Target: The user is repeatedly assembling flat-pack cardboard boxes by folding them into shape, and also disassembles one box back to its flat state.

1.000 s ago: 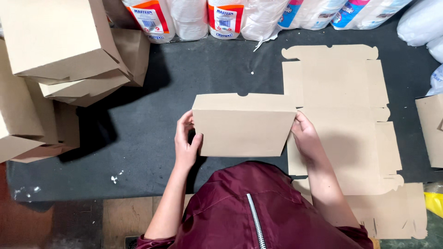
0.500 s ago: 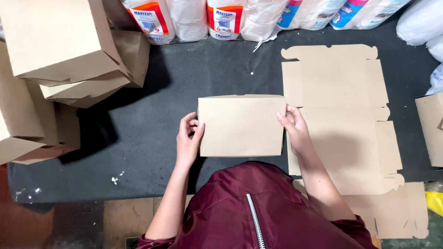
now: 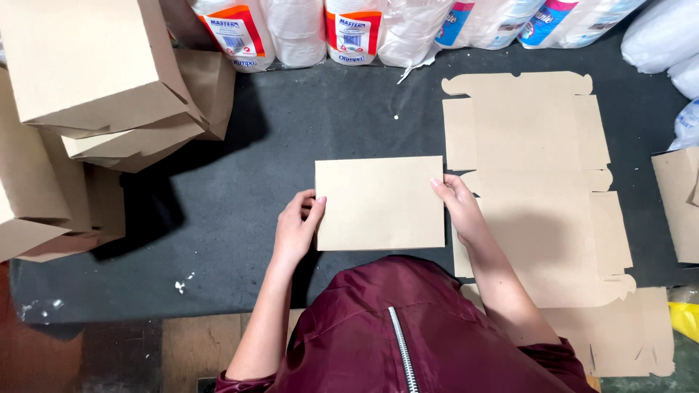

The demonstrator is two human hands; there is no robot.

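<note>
Fingers (image 3: 314, 206) on one folded carton (image 3: 380, 203)

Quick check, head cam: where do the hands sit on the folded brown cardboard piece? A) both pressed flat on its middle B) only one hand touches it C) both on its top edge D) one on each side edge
D: the left hand grips the left edge of the folded brown cardboard piece and the right hand the right edge, on the dark mat.

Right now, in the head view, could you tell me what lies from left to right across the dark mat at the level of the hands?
Stacked folded cardboard boxes → left hand → folded cardboard piece held at both side edges → right hand → flat unfolded box blank → another cardboard piece at the right edge.
</note>
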